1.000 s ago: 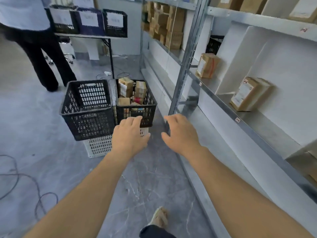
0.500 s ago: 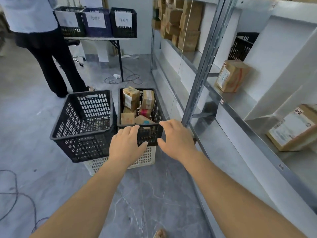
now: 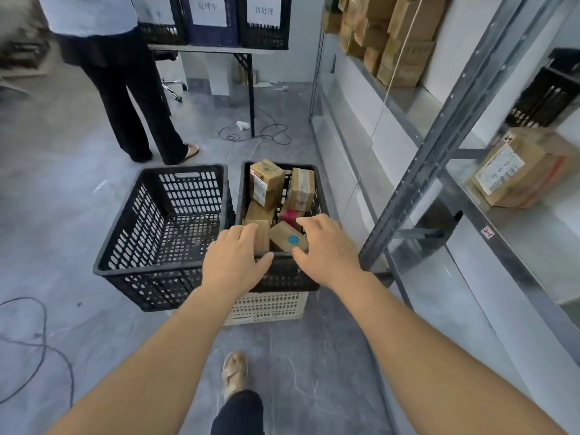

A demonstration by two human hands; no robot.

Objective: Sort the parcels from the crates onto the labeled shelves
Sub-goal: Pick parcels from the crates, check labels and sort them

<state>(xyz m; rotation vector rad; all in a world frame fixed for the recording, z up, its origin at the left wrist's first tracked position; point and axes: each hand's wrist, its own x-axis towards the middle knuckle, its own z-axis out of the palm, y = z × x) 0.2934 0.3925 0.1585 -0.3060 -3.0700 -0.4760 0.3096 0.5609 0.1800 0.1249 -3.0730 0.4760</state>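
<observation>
A black crate (image 3: 279,274) full of several cardboard parcels stands on a white crate (image 3: 270,307) on the floor. Nearest me lies a parcel with a blue round sticker (image 3: 287,238); a tall labelled parcel (image 3: 265,183) stands at the back. My left hand (image 3: 233,260) hovers over the crate's near rim with relaxed fingers. My right hand (image 3: 326,246) reaches over the near right corner, fingers spread above the sticker parcel, holding nothing. An empty black crate (image 3: 157,233) sits to the left. The metal shelf (image 3: 514,233) on the right holds a labelled parcel (image 3: 521,171).
Another person (image 3: 125,89) stands at the back left beside a table (image 3: 213,50) carrying labelled crates. Cables (image 3: 257,133) lie on the floor behind the crates and at the left edge. A shelf upright (image 3: 439,142) slants just right of the crate. My foot (image 3: 234,373) is below.
I have stepped closer to the crates. Both hands moved forward from in front of the crate to over its near rim and the parcels.
</observation>
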